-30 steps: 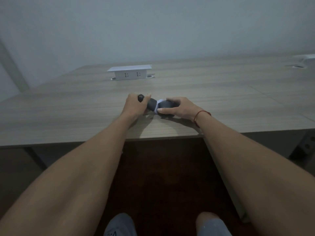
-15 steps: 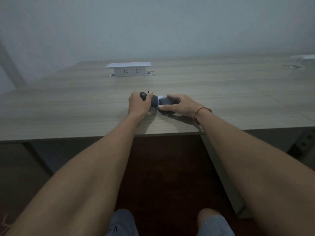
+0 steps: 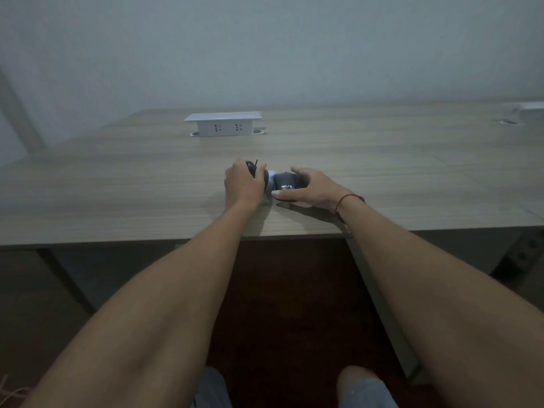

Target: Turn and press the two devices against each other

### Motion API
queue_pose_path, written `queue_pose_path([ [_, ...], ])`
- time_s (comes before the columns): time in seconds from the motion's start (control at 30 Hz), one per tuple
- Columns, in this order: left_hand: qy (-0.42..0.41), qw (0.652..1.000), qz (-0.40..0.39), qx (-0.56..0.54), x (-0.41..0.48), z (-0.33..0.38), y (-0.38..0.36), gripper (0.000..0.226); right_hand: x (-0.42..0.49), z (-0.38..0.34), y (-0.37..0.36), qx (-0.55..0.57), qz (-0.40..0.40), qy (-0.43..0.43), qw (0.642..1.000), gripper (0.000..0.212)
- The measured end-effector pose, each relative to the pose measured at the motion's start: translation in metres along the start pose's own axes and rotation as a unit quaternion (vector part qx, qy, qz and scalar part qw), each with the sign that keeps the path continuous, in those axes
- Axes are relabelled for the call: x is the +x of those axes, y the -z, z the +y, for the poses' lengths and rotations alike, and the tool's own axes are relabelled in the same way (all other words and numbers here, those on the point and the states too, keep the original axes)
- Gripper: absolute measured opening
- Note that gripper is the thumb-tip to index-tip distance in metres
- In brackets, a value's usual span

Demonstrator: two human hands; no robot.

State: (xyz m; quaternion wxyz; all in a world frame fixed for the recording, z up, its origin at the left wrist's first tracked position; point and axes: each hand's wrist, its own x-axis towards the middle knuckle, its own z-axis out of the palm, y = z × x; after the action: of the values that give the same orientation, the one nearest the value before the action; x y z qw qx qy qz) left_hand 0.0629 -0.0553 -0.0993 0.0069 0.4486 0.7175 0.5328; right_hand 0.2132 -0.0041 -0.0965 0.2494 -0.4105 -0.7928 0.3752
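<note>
While we look down past our knees in grey-blue shorts point(image 3: 365, 388) and the dark red-brown floor point(image 3: 294, 304), our two bare forearms stretch forward over the near edge of the long wood-grain table point(image 3: 117, 195). A thin red string bracelet point(image 3: 346, 201) circles the right wrist.

Just beyond the table edge our hands meet on a dark grey rounded object with white lettering point(image 3: 284, 184), which lies on the tabletop between them. Our left hand point(image 3: 243, 182) has its fingers curled round the object's left end, where a thin black cord or strap pokes up above the knuckles. Our right hand point(image 3: 312, 187) cups the right end, thumb along the near side and fingers arched over the far side, gripping it. A pale band shows on the object in the gap between the two hands; what it is we cannot tell.

Farther back, well apart from the hands, a white pop-up socket box point(image 3: 223, 124) stands raised from the tabletop. At the far right edge a second white fitting point(image 3: 530, 108) is only partly in view. Behind the table rises a plain pale wall point(image 3: 265, 48).
</note>
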Motion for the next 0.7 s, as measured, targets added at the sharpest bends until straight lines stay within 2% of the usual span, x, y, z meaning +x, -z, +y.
queue_pose_path([
  [0.1, -0.012, 0.999, 0.03, -0.034, 0.007, 0.013, 0.002, 0.035, 0.002, 0.002, 0.005, 0.024, -0.004, -0.029, 0.999, 0.12],
  [0.17, -0.056, 0.998, 0.009, -0.029, 0.011, 0.024, 0.005, 0.03, 0.005, 0.003, 0.005, 0.029, 0.0, -0.039, 0.999, 0.123],
  [0.23, -0.098, 0.994, -0.036, 0.041, 0.013, 0.023, 0.007, 0.028, 0.007, 0.003, 0.004, 0.032, 0.005, -0.044, 0.999, 0.126],
  [0.33, -0.091, 0.986, -0.075, 0.12, 0.015, 0.005, 0.009, 0.029, 0.008, 0.002, 0.003, 0.041, 0.01, -0.051, 0.998, 0.128],
  [0.5, -0.122, 0.992, -0.023, 0.024, 0.012, 0.016, 0.012, 0.029, 0.008, 0.003, 0.003, 0.026, 0.003, -0.049, 0.998, 0.123],
  [0.63, -0.109, 0.991, -0.055, 0.051, 0.004, 0.004, 0.015, 0.028, 0.008, 0.003, 0.008, 0.09, -0.014, -0.054, 0.994, 0.112],
  [0.7, -0.093, 0.992, -0.054, 0.07, 0.004, -0.005, 0.019, 0.03, 0.01, 0.004, 0.011, 0.107, -0.013, -0.059, 0.992, 0.1],
])
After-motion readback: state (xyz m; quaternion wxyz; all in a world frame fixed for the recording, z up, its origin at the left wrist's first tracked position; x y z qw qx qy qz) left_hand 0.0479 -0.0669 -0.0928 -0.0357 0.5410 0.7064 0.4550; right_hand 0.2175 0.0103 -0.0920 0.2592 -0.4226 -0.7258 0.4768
